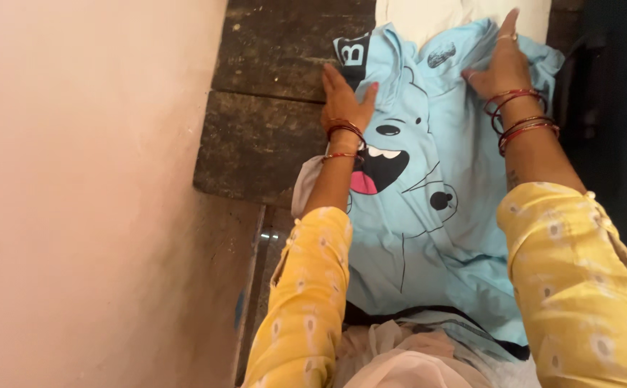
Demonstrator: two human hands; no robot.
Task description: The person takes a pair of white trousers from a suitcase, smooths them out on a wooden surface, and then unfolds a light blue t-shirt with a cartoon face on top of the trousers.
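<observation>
Both hands flat, fingers open, gripping nothing: left hand (344, 100) & right hand (500, 66) press light-blue cotton bear-print T-shirt (428, 215) on dark stone slab (270, 108).

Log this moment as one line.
left hand: flat on light blue shirt, left edge | right hand: flat near collar | shirt: spread on dark slab | wall: left

A dark worn stone slab (270, 108) adjoins a pink wall (91, 194), white cloth (428, 18) beyond.
</observation>
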